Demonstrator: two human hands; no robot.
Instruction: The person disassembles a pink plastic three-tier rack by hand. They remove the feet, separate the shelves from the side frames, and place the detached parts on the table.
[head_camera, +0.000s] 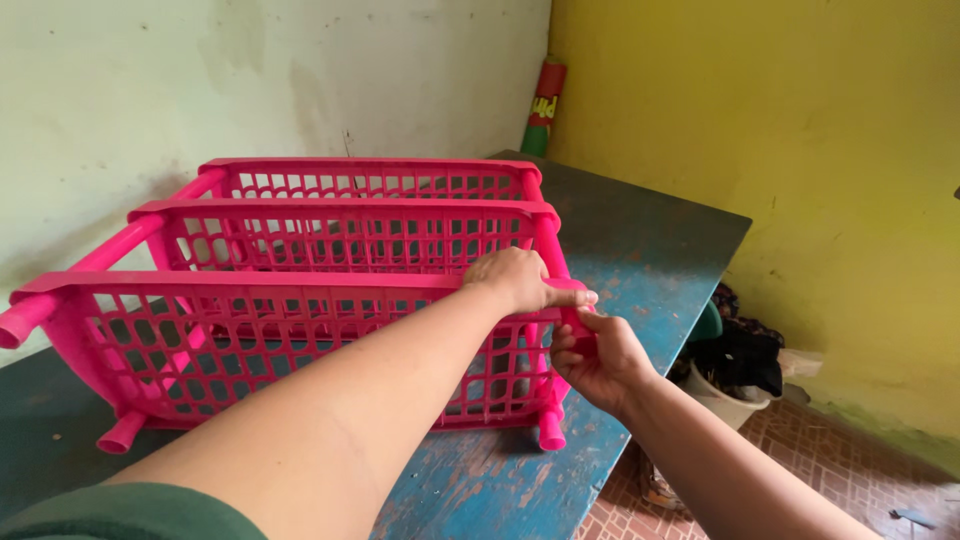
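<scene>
A pink plastic rack (330, 240) with three lattice shelves lies on its side on the worn blue table (650, 250). My left hand (520, 278) grips the top edge of the nearest shelf by its right corner. My right hand (592, 360) holds the pink corner post (575, 318) just below that corner, fingers wrapped around it. The post's lower end (551, 430) sticks out under the shelf.
A red and green rolled object (544, 108) stands in the back corner against the yellow wall. To the right of the table, on the brick floor, a white bucket (722, 398) holds dark cloth. The table's right edge runs close to my right arm.
</scene>
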